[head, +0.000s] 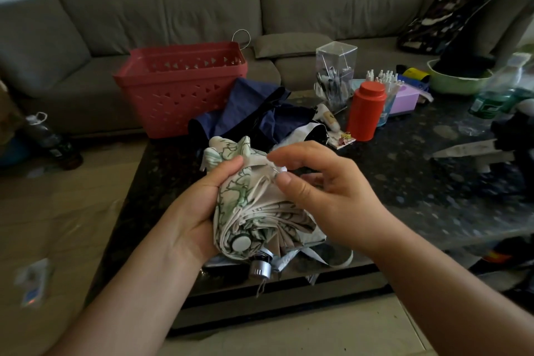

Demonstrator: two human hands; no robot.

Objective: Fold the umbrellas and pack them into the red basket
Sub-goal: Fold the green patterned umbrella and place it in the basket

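Note:
A cream umbrella with a green leaf print [251, 211] is bunched and folded above the near edge of the dark table. My left hand [199, 205] grips its left side. My right hand [318, 185] pinches its narrow closing strap at the top. Under it lies a silver-grey umbrella [261, 267] with a metal handle end. A navy umbrella [254, 110] sprawls loose on the table behind. The red basket [179, 87] with triangle cut-outs stands at the table's far left corner, apparently with nothing showing inside.
On the dark speckled table [404, 182] stand a red canister [365, 110], a clear pen holder [335, 75], small spray bottles, a pink box, a green bowl [459, 81], plastic bottles and a knife [468, 149]. A grey sofa wraps behind. Bottles stand on the floor at left.

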